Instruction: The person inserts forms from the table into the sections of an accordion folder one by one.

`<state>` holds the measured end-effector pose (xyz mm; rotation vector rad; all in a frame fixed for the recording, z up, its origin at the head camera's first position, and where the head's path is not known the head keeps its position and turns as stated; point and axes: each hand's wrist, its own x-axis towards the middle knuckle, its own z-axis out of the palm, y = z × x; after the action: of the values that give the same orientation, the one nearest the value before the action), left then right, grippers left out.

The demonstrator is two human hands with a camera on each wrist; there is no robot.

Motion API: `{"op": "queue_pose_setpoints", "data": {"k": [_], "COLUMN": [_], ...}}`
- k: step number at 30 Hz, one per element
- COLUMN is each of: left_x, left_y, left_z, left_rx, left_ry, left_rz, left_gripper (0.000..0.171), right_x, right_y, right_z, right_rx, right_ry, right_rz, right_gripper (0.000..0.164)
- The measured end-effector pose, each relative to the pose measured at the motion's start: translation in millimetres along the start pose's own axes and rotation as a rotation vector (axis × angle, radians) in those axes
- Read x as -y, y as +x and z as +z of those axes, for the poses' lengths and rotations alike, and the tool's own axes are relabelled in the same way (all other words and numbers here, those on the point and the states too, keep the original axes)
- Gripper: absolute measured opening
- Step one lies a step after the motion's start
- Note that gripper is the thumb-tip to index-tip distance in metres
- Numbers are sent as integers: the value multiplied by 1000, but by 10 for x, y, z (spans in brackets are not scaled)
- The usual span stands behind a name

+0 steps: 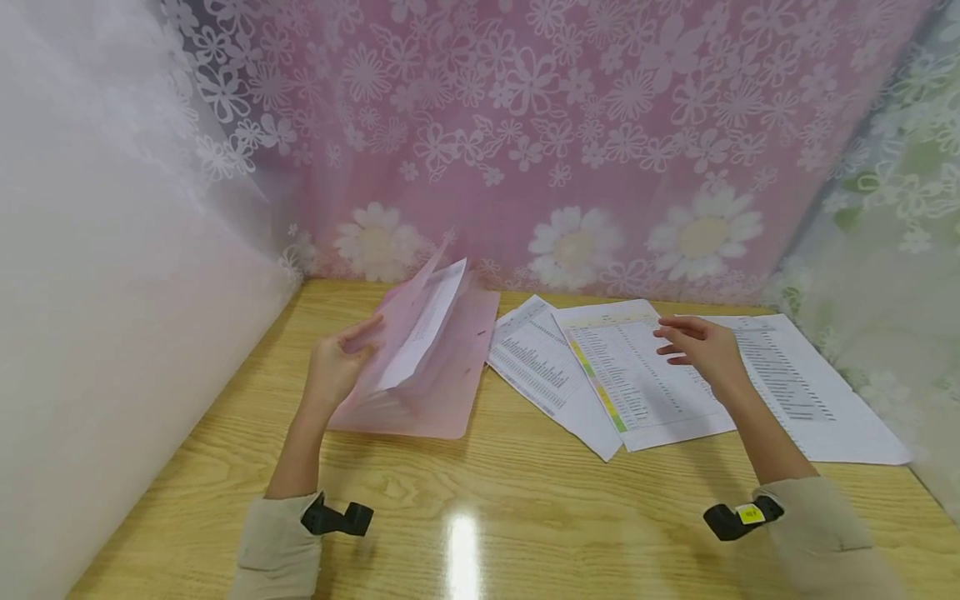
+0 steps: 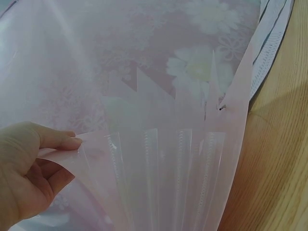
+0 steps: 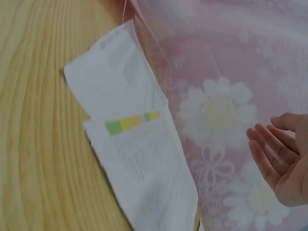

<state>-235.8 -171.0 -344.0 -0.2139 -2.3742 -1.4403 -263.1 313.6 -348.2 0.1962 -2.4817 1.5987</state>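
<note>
A translucent pink expanding folder point(image 1: 450, 408) lies on the table at left, its front cover lifted. My left hand point(image 1: 335, 367) pinches the edge of that cover between thumb and fingers; the left wrist view shows the grip and the fanned pocket dividers point(image 2: 178, 159). A white printed sheet point(image 1: 427, 329) stands tilted inside the folder. To the right, my right hand point(image 1: 701, 350) hovers above a printed sheet with a coloured strip point(image 1: 637, 375), fingers loosely bent and nothing in them. In the right wrist view the same hand point(image 3: 284, 159) shows at the right edge.
Another printed sheet point(image 1: 543, 367) lies between the folder and the colour-striped one, partly under it. More white paper point(image 1: 817, 392) lies at far right. A pink floral curtain point(image 1: 525, 150) hangs behind the wooden table point(image 1: 420, 500), with pale sheeting point(image 1: 112, 250) at the left side.
</note>
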Motion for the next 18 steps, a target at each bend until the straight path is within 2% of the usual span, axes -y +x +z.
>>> {"op": "queue_pose_setpoints", "data": {"k": [6,13,15,18], "left_x": [9,2,2,7], "left_y": [-2,7,9,9], "left_z": [12,22,20,14], "left_rx": [2,3,4,8], "left_ry": [14,21,21,25], "left_rz": [-5,-21,-16,-8], "left_gripper": [37,38,38,38], "right_x": [-215,-495,-571,-700], "right_y": [-144,-304,-348,-424], "right_z": [-310,-693,-812,-984], "right_rx": [-33,-126,-160,-207], "right_ry": [31,47,39,-70], "right_rz": [34,34,51,127], "right_gripper": [21,19,17,23]}}
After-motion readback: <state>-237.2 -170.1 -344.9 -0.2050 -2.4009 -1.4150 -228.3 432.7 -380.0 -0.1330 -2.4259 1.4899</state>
